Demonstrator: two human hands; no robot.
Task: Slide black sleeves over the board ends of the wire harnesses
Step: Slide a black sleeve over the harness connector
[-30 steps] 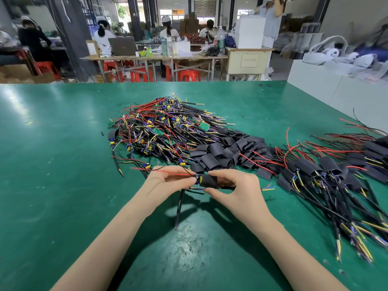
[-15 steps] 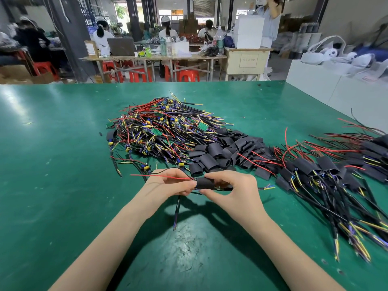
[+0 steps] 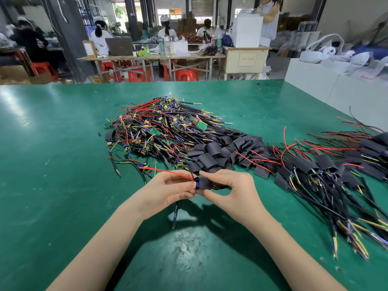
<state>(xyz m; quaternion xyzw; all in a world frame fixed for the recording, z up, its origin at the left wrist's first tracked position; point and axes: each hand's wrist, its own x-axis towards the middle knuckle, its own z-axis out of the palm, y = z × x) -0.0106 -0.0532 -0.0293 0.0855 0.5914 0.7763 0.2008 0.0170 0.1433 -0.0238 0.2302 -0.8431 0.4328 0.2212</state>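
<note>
Sleeve [image 3: 204, 183] and harness meet just above the green table [image 3: 52, 185], between our two hands, and we take that sleeve as our landmark. Our right hand [image 3: 233, 192] pinches it between thumb and forefinger, fingers curled round its right half. Our left hand [image 3: 168, 191] pinches the harness at the sleeve's left mouth, where a bit of blue shows at the opening. A red wire [image 3: 168, 170] runs out to the left from that mouth, and a dark cable [image 3: 175, 213] hangs below the left hand down to the table.

We judge the step in hand to be the sliding itself: the board end seems mostly inside the sleeve, though how deep it sits is hidden by our fingers. The next move calls for holding the harness steady with the left hand while the right eases the sleeve further over, keeping the loose wires from bunching at the mouth.

Just behind the sleeve lies a heap of loose black sleeves [image 3: 220, 150], waiting. To the right of it and running well away sits a row of harnesses already covered [image 3: 315, 171], their wire tails fanned toward us. Behind and left of the sleeve is the big tangle of bare harnesses [image 3: 159, 131] with small green boards showing, so we reckon plenty of the job remains.

Far beyond the table, people sit at benches [image 3: 147, 57] with red stools [image 3: 186, 74].
</note>
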